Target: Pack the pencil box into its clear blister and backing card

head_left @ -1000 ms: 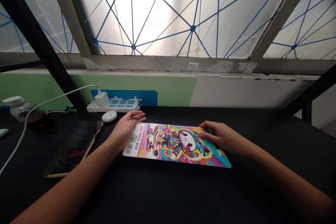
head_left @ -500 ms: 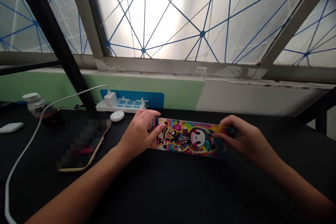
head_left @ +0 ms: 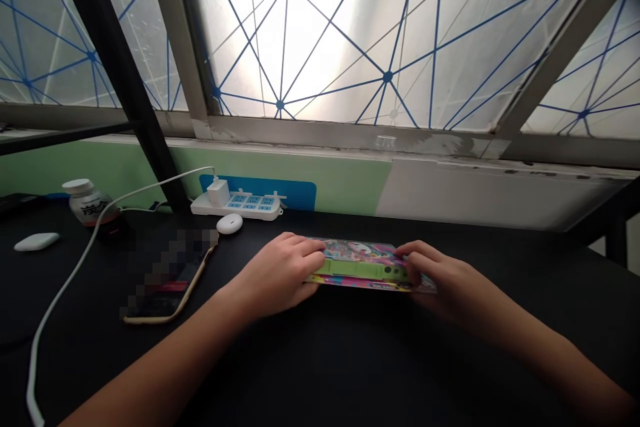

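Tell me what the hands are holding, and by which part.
The left hand and right hand hold a printed pencil box by its two short ends.

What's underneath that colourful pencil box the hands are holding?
Around the pencil box only the black desk shows. Whatever lies directly beneath is hidden by the box itself, with the left hand and right hand over its ends.

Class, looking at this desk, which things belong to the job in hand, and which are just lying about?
In use: left hand, right hand, colourful pencil box, green strip.
Lying about: bottle, power strip, charger, white cable, small white case.
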